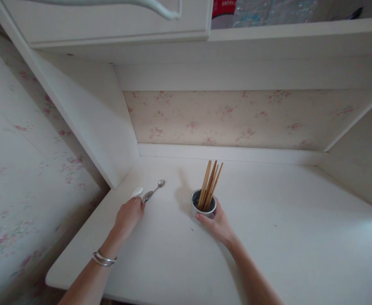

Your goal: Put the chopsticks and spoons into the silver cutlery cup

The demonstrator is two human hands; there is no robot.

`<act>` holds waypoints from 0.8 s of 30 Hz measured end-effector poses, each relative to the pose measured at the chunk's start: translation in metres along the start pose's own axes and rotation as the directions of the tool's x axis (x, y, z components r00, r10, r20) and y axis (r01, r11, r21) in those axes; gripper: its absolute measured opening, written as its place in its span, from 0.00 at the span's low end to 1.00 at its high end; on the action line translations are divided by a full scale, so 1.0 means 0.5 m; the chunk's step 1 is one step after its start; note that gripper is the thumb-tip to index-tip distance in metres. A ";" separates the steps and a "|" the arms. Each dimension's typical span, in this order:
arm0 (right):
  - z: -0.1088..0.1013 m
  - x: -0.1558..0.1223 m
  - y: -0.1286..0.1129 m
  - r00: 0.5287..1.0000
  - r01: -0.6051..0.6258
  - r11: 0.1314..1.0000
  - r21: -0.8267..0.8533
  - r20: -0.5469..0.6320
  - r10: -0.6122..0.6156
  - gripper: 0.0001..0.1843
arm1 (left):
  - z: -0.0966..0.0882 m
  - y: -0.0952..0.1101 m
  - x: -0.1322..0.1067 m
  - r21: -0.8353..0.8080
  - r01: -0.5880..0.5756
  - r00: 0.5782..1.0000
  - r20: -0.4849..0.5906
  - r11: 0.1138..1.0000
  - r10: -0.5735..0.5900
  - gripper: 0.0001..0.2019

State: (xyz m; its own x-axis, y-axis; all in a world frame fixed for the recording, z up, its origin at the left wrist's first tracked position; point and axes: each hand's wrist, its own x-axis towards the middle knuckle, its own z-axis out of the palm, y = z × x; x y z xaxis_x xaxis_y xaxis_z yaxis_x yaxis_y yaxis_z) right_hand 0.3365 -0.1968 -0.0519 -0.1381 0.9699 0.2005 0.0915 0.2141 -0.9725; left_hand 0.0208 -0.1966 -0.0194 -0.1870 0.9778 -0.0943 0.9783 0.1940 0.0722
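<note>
Left hand: my left hand [129, 215], two bangles [104, 258] on its wrist, sits left of centre in the frame. Its fingers are curled over the near ends of the spoons. I cannot tell whether they pinch the handles or only rest on them.
Spoons: a metal spoon [156, 189] and a white spoon [137, 192] lie flat on the bench [268, 237], angled toward the upper right. There may be a second metal one under my fingertips, but the view is too small to be sure.
Right hand: my right hand [219, 224] is wrapped around the near side of the cup [195, 212], grasping it, with the thumb on its left wall.
Cup: it stands upright on the bench at the centre of the frame, near the spoons but not touching them.
Chopsticks: the wooden chopsticks [209, 186] stand bunched in the cup, leaning to the upper right.
Progress: as I judge it, the chopsticks are housed and the spoons are not, since they are outside the cup and not yet lifted.
</note>
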 end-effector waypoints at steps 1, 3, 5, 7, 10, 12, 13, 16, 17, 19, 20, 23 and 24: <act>0.000 -0.001 -0.001 1.000 -0.001 1.000 0.000 0.001 0.001 0.38 | 0.000 0.002 0.002 -0.016 -0.001 1.000 0.009 1.000 0.001 0.13; -0.001 -0.004 -0.002 1.000 -0.007 1.000 -0.001 0.000 0.007 0.38 | -0.002 0.004 0.003 -0.040 -0.003 1.000 0.027 0.999 0.004 0.14; -0.002 -0.005 -0.001 1.000 -0.013 1.000 -0.001 0.001 0.013 0.39 | -0.009 0.004 0.003 -0.045 -0.006 1.000 0.027 0.999 0.008 0.15; -0.003 -0.006 0.001 1.000 -0.015 1.000 0.009 0.008 0.015 0.39 | -0.020 0.004 0.001 -0.037 -0.008 1.000 0.012 0.999 0.008 0.16; -0.004 -0.005 0.004 1.000 -0.011 0.999 0.035 0.018 0.011 0.39 | -0.051 0.013 -0.008 -0.070 -0.023 0.998 -0.058 0.997 0.019 0.16; -0.004 -0.005 0.005 1.000 -0.003 0.999 0.040 0.021 0.002 0.39 | -0.081 0.034 -0.017 -0.196 -0.080 0.989 -0.136 0.977 0.054 0.15; -0.004 -0.005 0.005 1.000 0.001 0.999 0.038 0.019 -0.002 0.39 | -0.099 0.050 -0.022 -0.296 -0.128 0.982 -0.169 0.946 0.081 0.15; -0.004 -0.006 0.000 1.000 -0.006 0.999 0.041 0.011 0.006 0.39 | -0.149 0.118 -0.035 -0.658 -0.255 0.965 -0.224 0.709 0.139 0.17; -0.003 -0.006 -0.002 1.000 -0.012 0.999 0.048 0.011 0.011 0.39 | -0.163 0.144 -0.038 -0.740 -0.283 0.958 -0.250 0.610 0.141 0.18; -0.002 -0.007 -0.006 1.000 -0.021 0.998 0.058 0.011 0.020 0.39 | -0.182 0.196 -0.038 -0.822 -0.344 0.939 -0.314 0.454 0.143 0.18; -0.002 -0.007 -0.008 1.000 -0.022 0.998 0.063 0.010 0.021 0.39 | -0.186 0.219 -0.035 -0.835 -0.372 0.928 -0.344 0.406 0.145 0.18; -0.001 -0.006 -0.010 1.000 -0.012 0.996 0.083 0.015 0.011 0.39 | -0.179 0.274 -0.019 -0.806 -0.443 0.896 -0.403 0.392 0.185 0.16; -0.001 -0.006 -0.009 1.000 -0.009 0.996 0.089 0.016 0.008 0.39 | -0.170 0.286 -0.013 -0.786 -0.460 0.888 -0.411 0.413 0.206 0.15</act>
State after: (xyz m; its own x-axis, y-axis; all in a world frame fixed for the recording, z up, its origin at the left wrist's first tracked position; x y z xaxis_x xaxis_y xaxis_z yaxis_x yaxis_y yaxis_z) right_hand 0.3371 -0.2008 -0.0480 -0.1535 0.9695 0.1912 0.0050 0.1942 -0.9809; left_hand 0.1542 -0.1684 0.0760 -0.0015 0.9407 0.3393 0.4199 -0.3074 0.8539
